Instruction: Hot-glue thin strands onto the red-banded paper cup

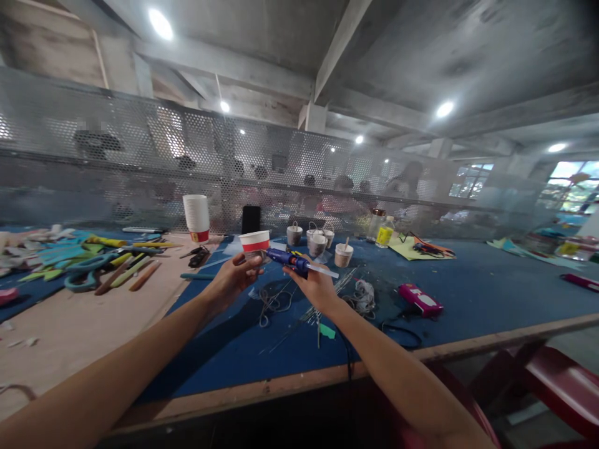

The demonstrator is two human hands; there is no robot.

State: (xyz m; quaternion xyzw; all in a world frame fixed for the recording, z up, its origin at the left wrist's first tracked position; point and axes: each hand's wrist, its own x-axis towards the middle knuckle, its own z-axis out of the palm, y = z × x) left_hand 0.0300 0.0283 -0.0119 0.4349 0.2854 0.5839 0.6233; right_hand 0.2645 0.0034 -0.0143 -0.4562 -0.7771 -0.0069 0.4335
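Note:
My left hand point(239, 274) is closed around the lower part of a paper cup point(255, 241), white at the rim with a red band and a grey lower part. In my right hand point(316, 285) is a blue glue gun point(291, 259), its nozzle pointing left at the cup's side. A clear glue stick point(324, 270) sticks out of the gun's back end. Whether the nozzle touches the cup I cannot tell. Grey cord point(274, 305) lies loose on the blue mat point(215, 349) below my hands, and a tangled bundle of cord point(364, 296) lies to the right.
Behind my hands stand several small grey cups point(317, 243) and a tan cup with a stick point(343, 254). A stack of paper cups point(196, 217) and a black phone point(251, 219) are at the back. Scissors point(87, 271) lie left; a magenta box point(420, 299) lies right.

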